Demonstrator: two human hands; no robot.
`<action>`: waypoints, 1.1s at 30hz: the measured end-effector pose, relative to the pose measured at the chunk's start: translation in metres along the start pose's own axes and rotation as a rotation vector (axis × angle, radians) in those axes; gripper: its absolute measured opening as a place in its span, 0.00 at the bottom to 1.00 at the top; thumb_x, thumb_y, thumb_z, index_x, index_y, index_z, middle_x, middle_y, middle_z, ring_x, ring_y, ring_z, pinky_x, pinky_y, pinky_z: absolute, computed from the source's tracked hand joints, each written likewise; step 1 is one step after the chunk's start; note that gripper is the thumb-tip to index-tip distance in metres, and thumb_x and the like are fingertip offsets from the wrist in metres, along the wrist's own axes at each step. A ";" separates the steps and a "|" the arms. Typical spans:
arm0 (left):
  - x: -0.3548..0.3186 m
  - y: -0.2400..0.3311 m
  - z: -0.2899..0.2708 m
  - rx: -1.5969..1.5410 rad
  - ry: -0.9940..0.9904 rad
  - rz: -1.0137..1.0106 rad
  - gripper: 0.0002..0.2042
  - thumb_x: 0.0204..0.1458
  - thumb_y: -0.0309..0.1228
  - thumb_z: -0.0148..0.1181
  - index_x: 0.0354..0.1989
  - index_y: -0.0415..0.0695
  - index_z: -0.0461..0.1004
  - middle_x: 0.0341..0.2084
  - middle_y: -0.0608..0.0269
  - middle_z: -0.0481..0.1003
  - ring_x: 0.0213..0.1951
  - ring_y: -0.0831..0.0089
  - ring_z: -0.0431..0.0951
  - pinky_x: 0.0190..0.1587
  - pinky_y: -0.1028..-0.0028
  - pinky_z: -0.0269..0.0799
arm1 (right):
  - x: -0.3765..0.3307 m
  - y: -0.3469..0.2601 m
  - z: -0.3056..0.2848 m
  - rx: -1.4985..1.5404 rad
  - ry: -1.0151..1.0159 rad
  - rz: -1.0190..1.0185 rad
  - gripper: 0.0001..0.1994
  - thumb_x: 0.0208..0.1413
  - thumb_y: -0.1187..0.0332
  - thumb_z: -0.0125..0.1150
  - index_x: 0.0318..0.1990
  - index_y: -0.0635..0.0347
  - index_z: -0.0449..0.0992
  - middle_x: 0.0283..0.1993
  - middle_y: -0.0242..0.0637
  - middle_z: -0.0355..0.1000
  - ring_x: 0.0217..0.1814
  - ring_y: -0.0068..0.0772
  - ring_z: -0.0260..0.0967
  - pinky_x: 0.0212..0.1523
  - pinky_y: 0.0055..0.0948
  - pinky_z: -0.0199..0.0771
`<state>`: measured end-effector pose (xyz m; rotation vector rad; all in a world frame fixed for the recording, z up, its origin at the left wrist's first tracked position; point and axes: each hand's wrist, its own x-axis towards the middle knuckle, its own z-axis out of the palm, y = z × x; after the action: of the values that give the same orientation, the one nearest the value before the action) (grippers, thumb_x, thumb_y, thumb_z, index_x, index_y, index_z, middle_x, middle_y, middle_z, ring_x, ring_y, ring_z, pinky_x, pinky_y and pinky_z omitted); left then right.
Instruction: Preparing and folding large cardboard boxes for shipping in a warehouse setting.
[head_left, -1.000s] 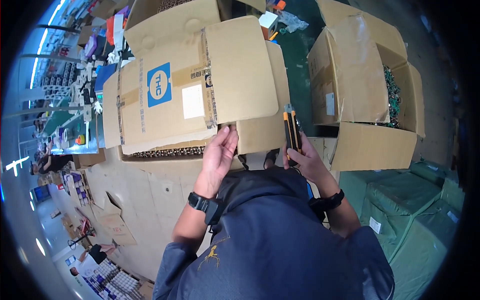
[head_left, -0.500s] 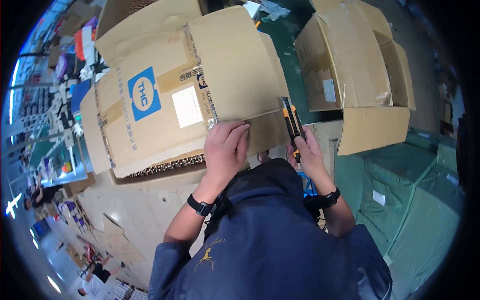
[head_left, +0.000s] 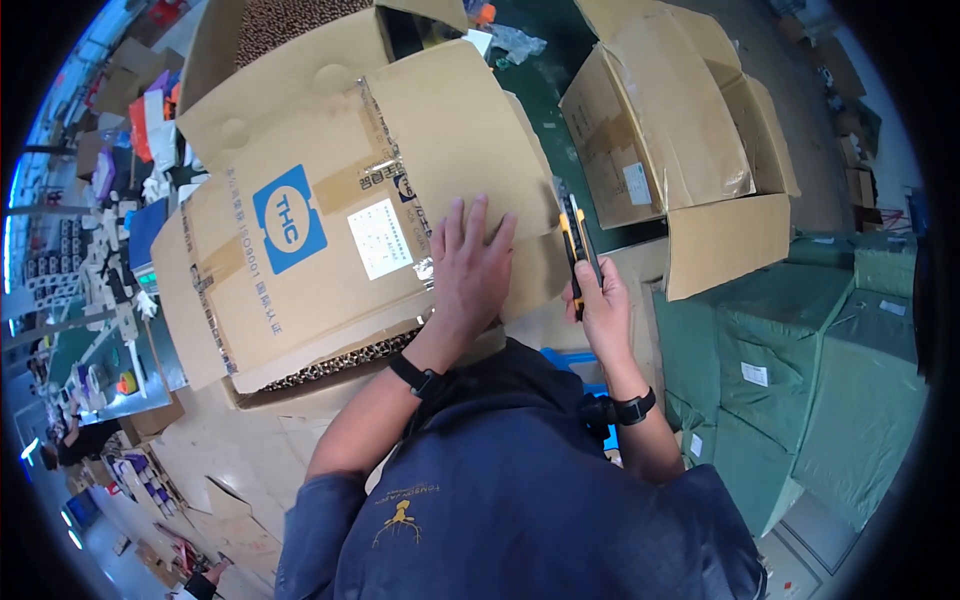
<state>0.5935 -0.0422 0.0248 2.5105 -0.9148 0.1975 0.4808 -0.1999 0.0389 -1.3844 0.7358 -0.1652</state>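
Observation:
My left hand lies with its fingers spread on a flap of the large cardboard box, near the torn strip of tape. A white printed label and a blue printed square are just left of it. In my right hand is a black and yellow utility knife, its tip up beside the flap's right edge. Along the near side of the box, a gap under the flap shows tightly packed brown contents, whose kind I cannot make out.
Another cardboard box with raised flaps stands at the far right on a green surface. Green-wrapped bales are stacked to my right. A cluttered work table is at the left. Clear plastic wrap lies behind the box.
My left hand has gone from curled at the flap's near edge to flat on top with its fingers spread. The knife stays in my right hand, and the view has shifted somewhat.

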 end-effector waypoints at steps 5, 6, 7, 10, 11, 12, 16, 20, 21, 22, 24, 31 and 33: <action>-0.001 0.004 0.011 0.125 0.067 -0.016 0.25 0.47 0.30 0.65 0.58 0.52 0.74 0.63 0.50 0.65 0.64 0.47 0.63 0.61 0.50 0.60 | 0.016 -0.010 -0.003 -0.136 -0.028 -0.116 0.12 0.69 0.59 0.55 0.44 0.60 0.70 0.23 0.29 0.70 0.17 0.16 0.63 0.19 0.18 0.62; -0.002 0.006 0.013 0.163 0.071 -0.028 0.24 0.48 0.29 0.63 0.58 0.51 0.74 0.62 0.49 0.66 0.64 0.47 0.64 0.61 0.49 0.60 | 0.018 -0.011 -0.005 -0.247 -0.024 -0.144 0.12 0.68 0.59 0.56 0.42 0.61 0.71 0.23 0.28 0.70 0.18 0.15 0.63 0.19 0.19 0.62; -0.001 0.006 0.014 0.172 0.080 -0.029 0.24 0.48 0.29 0.63 0.58 0.51 0.74 0.62 0.49 0.66 0.64 0.47 0.64 0.61 0.49 0.60 | 0.020 -0.012 -0.005 -0.358 -0.019 -0.171 0.12 0.68 0.59 0.57 0.40 0.61 0.72 0.24 0.28 0.70 0.18 0.15 0.63 0.19 0.19 0.62; -0.001 0.009 0.015 0.219 0.109 0.006 0.23 0.51 0.29 0.60 0.58 0.51 0.74 0.61 0.48 0.67 0.61 0.46 0.67 0.59 0.51 0.62 | 0.025 -0.017 0.001 -0.305 -0.002 -0.155 0.13 0.67 0.59 0.58 0.35 0.60 0.72 0.24 0.28 0.70 0.19 0.13 0.63 0.19 0.18 0.61; -0.003 0.012 0.012 0.236 0.061 0.031 0.23 0.51 0.29 0.60 0.58 0.50 0.74 0.60 0.47 0.68 0.61 0.45 0.68 0.59 0.51 0.64 | 0.030 -0.018 0.003 -0.302 -0.006 -0.160 0.13 0.67 0.59 0.58 0.35 0.60 0.72 0.24 0.28 0.70 0.19 0.13 0.63 0.19 0.18 0.61; -0.008 0.016 0.008 0.250 0.011 0.056 0.23 0.51 0.29 0.60 0.59 0.49 0.73 0.59 0.46 0.69 0.60 0.43 0.68 0.58 0.52 0.66 | 0.035 -0.016 0.005 -0.269 0.042 -0.224 0.13 0.67 0.60 0.58 0.35 0.60 0.73 0.24 0.27 0.69 0.21 0.12 0.62 0.21 0.18 0.61; -0.021 0.023 -0.024 -0.038 -0.088 0.062 0.16 0.52 0.34 0.64 0.50 0.49 0.79 0.53 0.51 0.74 0.54 0.51 0.75 0.53 0.57 0.72 | 0.065 -0.017 0.009 -0.401 0.138 -0.484 0.14 0.66 0.60 0.60 0.37 0.64 0.75 0.28 0.31 0.72 0.32 0.18 0.69 0.34 0.23 0.68; 0.064 -0.022 -0.066 -0.121 -0.037 -0.001 0.14 0.57 0.39 0.62 0.47 0.44 0.79 0.47 0.51 0.78 0.48 0.51 0.78 0.52 0.57 0.75 | 0.070 -0.024 0.015 -0.325 0.107 -0.349 0.13 0.67 0.60 0.59 0.39 0.63 0.74 0.28 0.21 0.63 0.30 0.12 0.56 0.32 0.18 0.61; 0.096 -0.040 -0.066 -0.123 -0.017 0.026 0.15 0.57 0.39 0.61 0.47 0.43 0.79 0.47 0.50 0.77 0.48 0.51 0.78 0.51 0.57 0.75 | 0.074 -0.018 0.015 -0.356 0.169 -0.446 0.13 0.67 0.60 0.58 0.38 0.63 0.74 0.28 0.22 0.65 0.30 0.12 0.57 0.32 0.18 0.61; 0.125 -0.061 -0.059 -0.128 -0.048 0.008 0.16 0.57 0.40 0.60 0.48 0.43 0.79 0.46 0.51 0.78 0.48 0.51 0.78 0.51 0.57 0.75 | 0.077 -0.019 0.019 -0.385 0.222 -0.549 0.13 0.67 0.60 0.58 0.38 0.63 0.75 0.27 0.22 0.66 0.30 0.12 0.58 0.32 0.18 0.62; 0.171 -0.109 -0.035 -0.098 -0.034 -0.004 0.18 0.57 0.41 0.59 0.51 0.45 0.79 0.46 0.50 0.78 0.50 0.52 0.77 0.52 0.57 0.74 | 0.078 -0.029 0.030 -0.377 0.169 -0.464 0.14 0.67 0.60 0.58 0.40 0.65 0.74 0.27 0.27 0.70 0.28 0.17 0.64 0.31 0.21 0.66; 0.238 -0.171 0.024 -0.342 -0.177 -0.118 0.16 0.56 0.45 0.61 0.43 0.46 0.83 0.39 0.50 0.82 0.44 0.52 0.82 0.50 0.61 0.76 | 0.104 -0.063 0.069 -0.294 -0.052 -0.176 0.14 0.68 0.62 0.54 0.51 0.64 0.69 0.26 0.35 0.75 0.23 0.24 0.75 0.27 0.26 0.75; 0.248 -0.165 0.030 -0.356 -0.191 -0.171 0.15 0.55 0.45 0.63 0.40 0.47 0.84 0.36 0.51 0.83 0.40 0.55 0.83 0.47 0.63 0.76 | 0.104 -0.055 0.072 -0.319 -0.069 -0.160 0.14 0.68 0.62 0.54 0.52 0.64 0.69 0.26 0.35 0.75 0.23 0.24 0.75 0.27 0.26 0.75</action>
<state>0.8890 -0.0873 0.0080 2.2815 -0.7255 -0.2439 0.6179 -0.2060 0.0513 -1.7458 0.6103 -0.1285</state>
